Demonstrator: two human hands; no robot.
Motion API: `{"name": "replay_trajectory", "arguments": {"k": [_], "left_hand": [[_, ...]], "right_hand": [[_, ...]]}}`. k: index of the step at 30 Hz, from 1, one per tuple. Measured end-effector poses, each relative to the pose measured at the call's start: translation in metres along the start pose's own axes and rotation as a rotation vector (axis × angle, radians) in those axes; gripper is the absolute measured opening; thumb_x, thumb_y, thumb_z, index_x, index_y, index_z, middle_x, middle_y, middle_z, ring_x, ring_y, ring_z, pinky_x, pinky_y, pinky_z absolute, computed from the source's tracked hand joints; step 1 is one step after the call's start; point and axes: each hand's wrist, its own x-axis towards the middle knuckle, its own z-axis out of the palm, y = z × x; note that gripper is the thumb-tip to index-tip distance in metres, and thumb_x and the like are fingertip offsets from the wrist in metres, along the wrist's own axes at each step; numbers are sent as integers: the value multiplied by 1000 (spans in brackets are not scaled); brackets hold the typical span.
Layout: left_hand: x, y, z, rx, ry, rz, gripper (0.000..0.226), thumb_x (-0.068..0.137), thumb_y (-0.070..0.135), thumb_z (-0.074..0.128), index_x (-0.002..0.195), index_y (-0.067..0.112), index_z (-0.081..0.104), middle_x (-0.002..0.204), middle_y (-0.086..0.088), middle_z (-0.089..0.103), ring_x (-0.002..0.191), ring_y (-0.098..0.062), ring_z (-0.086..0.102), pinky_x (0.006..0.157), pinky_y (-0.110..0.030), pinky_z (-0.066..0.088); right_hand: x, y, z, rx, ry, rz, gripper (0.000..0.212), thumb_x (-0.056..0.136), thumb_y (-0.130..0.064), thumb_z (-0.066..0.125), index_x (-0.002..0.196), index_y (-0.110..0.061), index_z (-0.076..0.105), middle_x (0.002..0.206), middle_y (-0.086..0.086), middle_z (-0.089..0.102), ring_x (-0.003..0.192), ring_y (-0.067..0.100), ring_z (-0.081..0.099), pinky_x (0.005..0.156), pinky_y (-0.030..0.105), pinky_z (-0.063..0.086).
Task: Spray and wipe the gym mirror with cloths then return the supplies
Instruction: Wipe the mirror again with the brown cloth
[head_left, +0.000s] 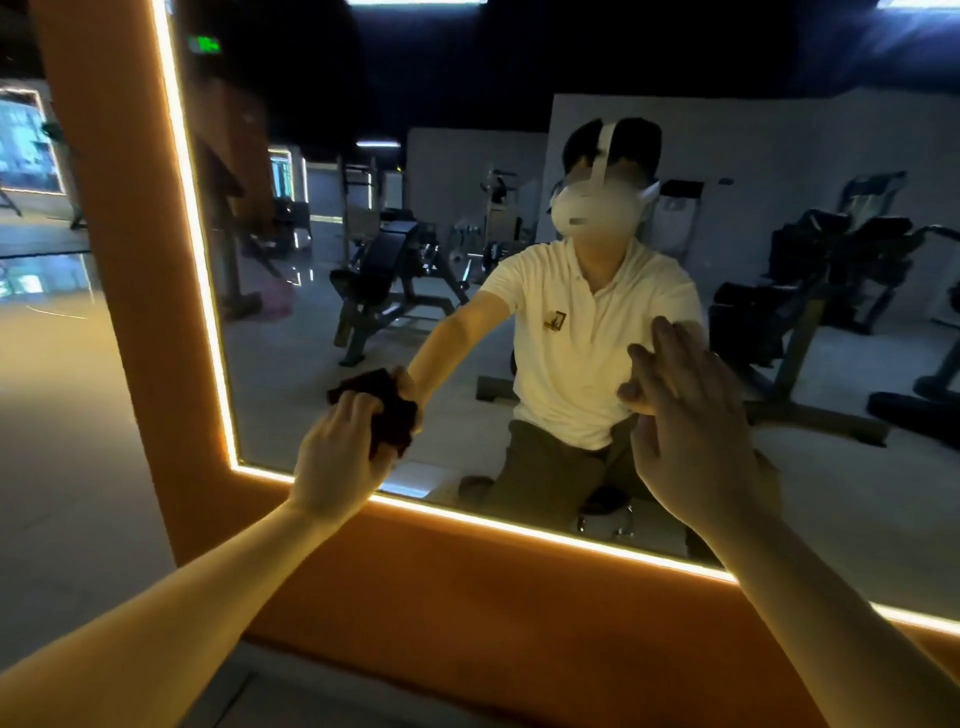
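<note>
1. Ahead of the fingers of the left hand (337, 452), the mirror (322, 322) blocks forward reach, with the cloth (387, 410) bunched between.
2. Below and left of those fingers, the lit orange frame (467, 582) stands near.
3. Right of them, bare glass runs to the right hand (691, 415), whose fingers lie flat on it.

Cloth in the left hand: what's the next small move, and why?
Probably slide the cloth rightward along the bottom of the mirror. The left hand grips it bunched against the glass near the lower left corner, so most of the surface lies to the right and above. The right hand appears flat on the glass, fingers straight, seemingly bracing.
</note>
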Motion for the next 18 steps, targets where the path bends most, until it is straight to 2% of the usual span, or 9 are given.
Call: {"name": "replay_trajectory", "arguments": {"k": [3, 6, 8, 10, 12, 15, 18], "left_hand": [[-11, 62, 36, -84, -43, 56, 38, 85, 13, 78, 115, 9, 55, 110, -11, 65, 87, -26, 70, 74, -25, 51], [-20, 120, 73, -182, -70, 23, 44, 90, 18, 75, 126, 13, 51, 123, -8, 63, 103, -23, 68, 87, -34, 60], [-24, 159, 94, -211, -90, 57, 46, 91, 21, 74, 129, 15, 49, 123, -8, 63, 102, -23, 68, 85, -37, 61], [-26, 200, 111, -200, -104, 205, 48, 90, 25, 76, 130, 17, 50, 118, -7, 64, 97, -21, 69, 79, -34, 61], [-23, 226, 118, -134, -115, 413, 52, 87, 27, 79, 131, 17, 53, 114, -5, 66, 95, -19, 70, 80, -31, 59], [11, 224, 105, -53, -16, 567, 59, 82, 26, 81, 133, 15, 53, 113, -8, 65, 96, -21, 68, 88, -39, 60], [68, 191, 70, 45, 206, 557, 56, 86, 31, 69, 135, 13, 51, 116, -15, 58, 102, -26, 57, 88, -47, 57]], "right_hand": [[-16, 26, -11, 2, -22, 56, 61, 97, -17, 52, 156, -9, 41, 171, 13, 16, 159, 29, 13, 123, 59, 25], [-34, 52, -19, 0, -32, 90, 64, 96, -14, 54, 158, -10, 39, 172, 11, 13, 159, 27, 11, 123, 57, 26], [-44, 63, -21, 6, -38, 94, 66, 94, -11, 58, 158, -9, 39, 172, 10, 13, 159, 27, 11, 122, 58, 28], [-50, 68, -21, 9, -55, 92, 68, 94, -10, 59, 158, -10, 38, 173, 8, 11, 160, 26, 9, 121, 58, 30], [-52, 68, -23, 17, -61, 88, 66, 94, -12, 57, 158, -12, 39, 173, 7, 11, 160, 26, 9, 121, 59, 31], [-46, 71, -31, 82, -46, 77, 52, 95, -13, 54, 147, -14, 54, 169, 6, 24, 158, 25, 18, 120, 57, 34], [-28, 79, -39, 130, 13, 44, 39, 97, -15, 47, 132, -13, 65, 160, 7, 39, 153, 28, 30, 116, 56, 38]]}}
